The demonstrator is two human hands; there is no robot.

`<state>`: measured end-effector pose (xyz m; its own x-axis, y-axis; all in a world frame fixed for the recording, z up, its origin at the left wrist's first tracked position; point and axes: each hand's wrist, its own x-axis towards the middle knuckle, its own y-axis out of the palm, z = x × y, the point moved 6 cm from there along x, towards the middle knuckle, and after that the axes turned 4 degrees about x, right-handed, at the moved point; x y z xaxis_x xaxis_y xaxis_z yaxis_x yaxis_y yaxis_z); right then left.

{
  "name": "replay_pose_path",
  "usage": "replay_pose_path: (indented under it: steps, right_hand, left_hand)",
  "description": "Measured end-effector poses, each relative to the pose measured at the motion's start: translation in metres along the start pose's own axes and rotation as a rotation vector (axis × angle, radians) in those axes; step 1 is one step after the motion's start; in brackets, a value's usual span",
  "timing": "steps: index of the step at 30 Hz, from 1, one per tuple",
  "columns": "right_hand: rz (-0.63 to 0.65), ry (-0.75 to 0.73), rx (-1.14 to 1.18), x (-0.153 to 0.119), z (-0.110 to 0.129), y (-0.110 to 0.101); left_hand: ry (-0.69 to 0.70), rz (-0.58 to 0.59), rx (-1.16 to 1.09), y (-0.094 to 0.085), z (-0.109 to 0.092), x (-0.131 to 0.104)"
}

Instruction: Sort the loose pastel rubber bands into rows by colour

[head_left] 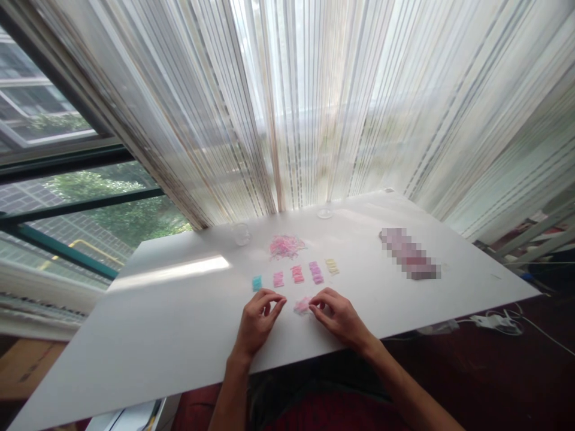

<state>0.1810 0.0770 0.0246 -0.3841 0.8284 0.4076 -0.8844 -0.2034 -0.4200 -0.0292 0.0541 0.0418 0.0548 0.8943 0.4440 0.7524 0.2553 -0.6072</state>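
My left hand (261, 318) is over the table just below a small teal group (257, 283), thumb and forefinger tips pinched together. Whatever lies in that pinch is too small to make out. My right hand (338, 316) also pinches, its fingertips at the right edge of a pale pink little heap (302, 306); anything between them cannot be told. Beyond the hands, small thin pieces lie sorted by colour in a row: a pink group (278, 279), a coral-red group (297, 274), a purple group (316, 272) and a yellow group (331, 266). Behind them spreads a larger mixed pink pile (286, 246).
On the white table (188, 335), a clear round container (241, 234) and a clear lid-like disc (324, 214) stand near the back edge. A blurred-out pinkish object (408, 254) lies at right. Striped sheer curtains (305, 108) hang along the far edge.
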Motion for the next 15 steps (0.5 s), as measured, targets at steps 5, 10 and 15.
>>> replay_pose_path:
  steps: [5,10,15]
  right_hand:
    - [0.005,0.011,-0.006,0.001,0.002,0.0]
    - [-0.006,0.016,-0.007,0.002,0.003,-0.001]
    - [-0.009,0.026,-0.007,0.002,0.003,-0.001]
  left_hand:
    - [-0.067,-0.107,0.177,-0.044,0.035,0.0]
    - [-0.137,-0.149,0.27,-0.055,0.054,-0.004]
    - [-0.181,-0.14,0.31,-0.051,0.057,-0.005]
